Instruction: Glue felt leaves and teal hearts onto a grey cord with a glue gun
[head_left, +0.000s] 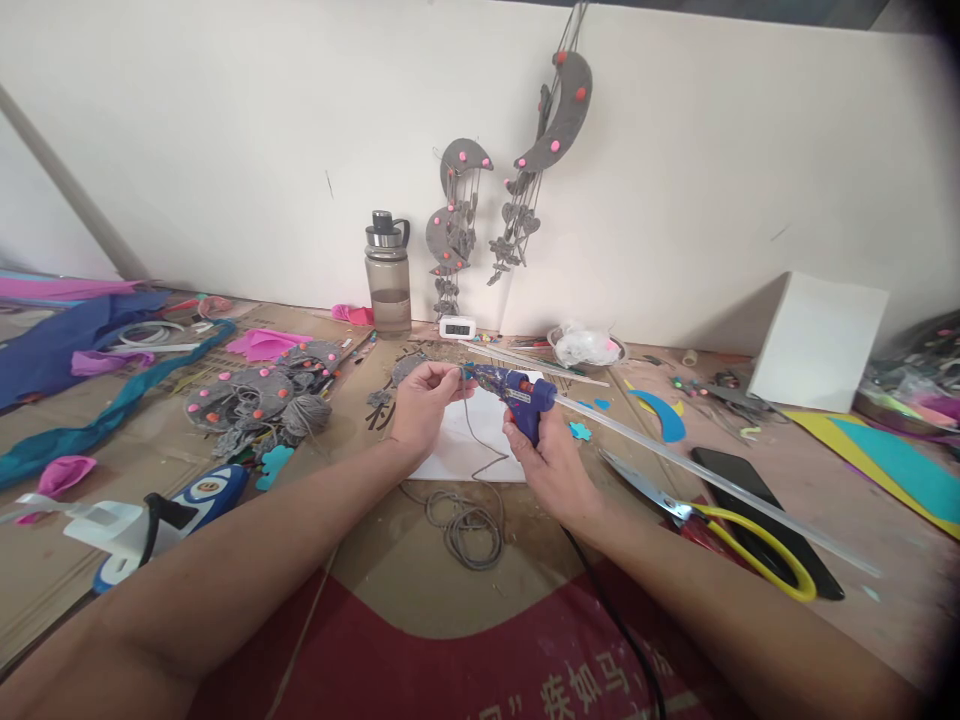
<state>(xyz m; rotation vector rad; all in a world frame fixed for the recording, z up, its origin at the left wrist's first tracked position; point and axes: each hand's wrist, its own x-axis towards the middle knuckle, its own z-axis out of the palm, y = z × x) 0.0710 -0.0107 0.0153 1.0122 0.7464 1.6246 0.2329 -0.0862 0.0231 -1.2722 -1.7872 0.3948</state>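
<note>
My right hand (553,462) grips a blue hot glue gun (516,392), its nozzle pointing left toward my left hand (421,402). A long clear glue stick (720,485) runs out the back of the gun to the right. My left hand pinches a small grey piece with a grey cord (469,505) trailing down from it, held right at the nozzle tip. The cord ends in a loose coil on the cardboard. Under both hands lies a white sheet (472,440).
Yellow-handled scissors (720,530) and a black phone (757,510) lie to the right. Grey felt pieces with pink dots (255,395) and a second glue gun (180,505) sit left. A water bottle (388,275), a small timer (457,326), hanging felt moons (559,110) and a white box (817,340) line the wall.
</note>
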